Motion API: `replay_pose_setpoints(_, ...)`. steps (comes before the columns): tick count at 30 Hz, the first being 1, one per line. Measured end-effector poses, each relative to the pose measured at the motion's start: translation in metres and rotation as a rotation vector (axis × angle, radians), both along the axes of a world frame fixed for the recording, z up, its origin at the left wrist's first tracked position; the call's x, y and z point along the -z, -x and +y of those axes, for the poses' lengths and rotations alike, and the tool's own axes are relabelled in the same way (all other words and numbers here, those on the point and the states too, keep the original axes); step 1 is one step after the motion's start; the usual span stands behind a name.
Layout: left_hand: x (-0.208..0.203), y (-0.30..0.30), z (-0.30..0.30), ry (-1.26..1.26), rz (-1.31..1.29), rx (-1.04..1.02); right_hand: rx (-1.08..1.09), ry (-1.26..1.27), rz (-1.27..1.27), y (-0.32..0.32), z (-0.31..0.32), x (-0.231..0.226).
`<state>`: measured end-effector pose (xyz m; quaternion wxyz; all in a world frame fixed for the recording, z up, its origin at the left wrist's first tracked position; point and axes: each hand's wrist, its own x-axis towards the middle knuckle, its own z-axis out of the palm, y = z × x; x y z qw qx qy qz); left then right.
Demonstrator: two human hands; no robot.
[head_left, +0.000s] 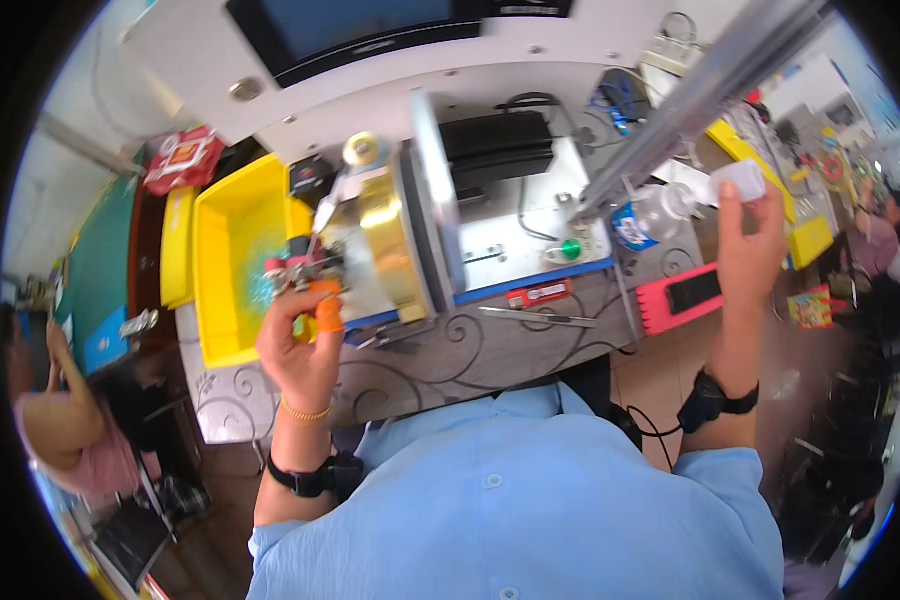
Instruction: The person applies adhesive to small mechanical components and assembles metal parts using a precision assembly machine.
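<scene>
My left hand (303,345) is closed, fingers curled, with orange covers on some fingertips. Just beyond its fingertips is a small metal mechanism with red parts (303,268); whether the fingers grip it is blurred. Beside it stands a yellow bin (215,330) with clear bluish pieces (265,275) inside. Raised at the right, my right hand (753,240) pinches a small whitish, box-like piece (738,182) between thumb and fingers. A clear plastic bottle with a blue label (660,214) stands left of that hand.
A metal post (670,110) slants across the right. On the patterned table (470,355) lie tweezers (537,317), a small red box (540,294) and a pink tray (660,305) with a black phone-like object. A tape roll (364,150) sits behind. Other people are at both sides.
</scene>
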<state>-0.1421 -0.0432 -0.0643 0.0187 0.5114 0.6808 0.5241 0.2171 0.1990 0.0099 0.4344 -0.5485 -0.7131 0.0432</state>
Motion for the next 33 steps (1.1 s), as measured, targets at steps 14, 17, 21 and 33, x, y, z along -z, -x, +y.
replay_pose_setpoints(14, -0.048, -0.009, -0.004, 0.100, -0.589, 0.071, -1.286, -0.030, -0.402, 0.164, -0.126, 0.068)
replay_pose_setpoints(17, -0.067, -0.004, -0.008, 0.229, -0.606, 0.063, -1.232, -0.128, -0.511, 0.180, -0.129, 0.081)
replay_pose_setpoints(21, -0.082, 0.003, 0.001, 0.170, 0.099, -0.039, -1.208, -0.172, -0.541, 0.185, -0.124, 0.084)
replay_pose_setpoints(33, -0.091, 0.026, 0.045, 0.370, -0.034, 0.386, -1.242, 0.742, 0.076, 0.148, -0.127, -0.020)
